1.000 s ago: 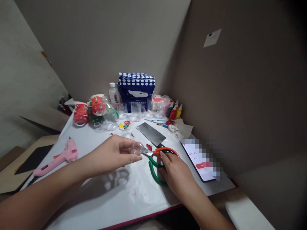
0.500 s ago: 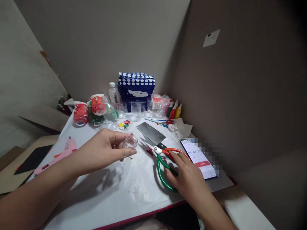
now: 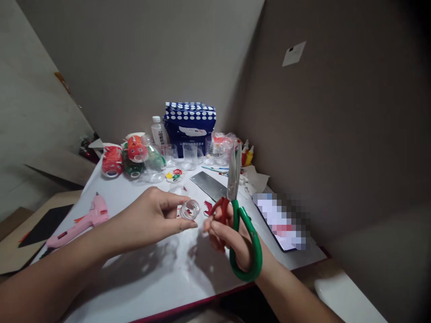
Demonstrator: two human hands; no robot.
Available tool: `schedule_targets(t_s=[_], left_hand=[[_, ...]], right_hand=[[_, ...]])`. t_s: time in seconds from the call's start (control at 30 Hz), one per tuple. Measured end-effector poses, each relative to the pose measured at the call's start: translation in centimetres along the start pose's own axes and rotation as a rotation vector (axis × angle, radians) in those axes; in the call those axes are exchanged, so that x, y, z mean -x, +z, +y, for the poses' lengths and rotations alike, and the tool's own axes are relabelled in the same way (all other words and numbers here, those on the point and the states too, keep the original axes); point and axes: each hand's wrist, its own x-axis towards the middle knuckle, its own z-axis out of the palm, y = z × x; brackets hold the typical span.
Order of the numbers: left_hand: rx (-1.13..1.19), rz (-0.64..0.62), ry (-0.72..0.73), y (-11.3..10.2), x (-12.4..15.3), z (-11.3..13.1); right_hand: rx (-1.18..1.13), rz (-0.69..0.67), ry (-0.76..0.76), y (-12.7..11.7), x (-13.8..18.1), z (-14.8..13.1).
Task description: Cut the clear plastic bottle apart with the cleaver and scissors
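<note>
Between the thumb and fingers of my left hand (image 3: 158, 213) is a clear plastic bottle neck (image 3: 190, 209), its round opening facing me. My right hand (image 3: 232, 233) grips scissors (image 3: 233, 179) with one green and one red-orange handle. Their blades point up and are nearly together. Under and between the hands lies a small dark red cut piece (image 3: 208, 207) on the white-covered table (image 3: 161, 278). Just behind the scissors rests a cleaver (image 3: 207, 185), its handle hidden by my right hand.
A pink glue gun (image 3: 89, 217) lies at the left, a phone (image 3: 276, 222) at the right. Behind stand red and green painted bottle figures (image 3: 112, 161), clear plastic cups (image 3: 190, 154), a blue bag (image 3: 190, 128), a water bottle (image 3: 158, 132) and paint bottles (image 3: 249, 156).
My right hand has turned the scissors from pointing left to pointing up, and the blades have closed. My left hand has shifted slightly right and down with the bottle neck.
</note>
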Motion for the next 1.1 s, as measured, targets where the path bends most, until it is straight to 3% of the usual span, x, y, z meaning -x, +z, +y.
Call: schedule_targets(t_s=[0.1, 0.23, 0.4, 0.6, 0.77, 1.0, 1.1], left_hand=[[0.007, 0.032, 0.048, 0.0, -0.1, 0.0], [-0.031, 0.117, 0.104, -0.1, -0.3, -0.7], [-0.128, 0.191, 0.196, 0.6, -1.0, -2.1], [-0.19, 0.329, 0.167, 2.0, -1.5, -2.8], [-0.148, 0.258, 0.226, 2.0, -1.4, -2.1], [-0.052, 0.127, 0.078, 1.2, -1.2, -1.1], [-0.046, 0.103, 0.056, 1.0, -1.1, -0.9]], right_hand=[[-0.058, -0.084, -0.029, 1.8, -1.8, -1.2], [-0.121, -0.083, -0.104, 2.7, -4.0, -1.3], [-0.114, -0.05, -0.169, 1.9, -5.2, 0.5], [-0.03, -0.029, -0.193, 1.0, -5.3, 1.8], [-0.053, -0.002, -0.233, 1.0, -5.2, 1.8], [-0.162, 0.039, -0.236, 1.0, -5.4, 1.5], [-0.104, 0.075, -0.223, 1.0, -5.2, 1.1]])
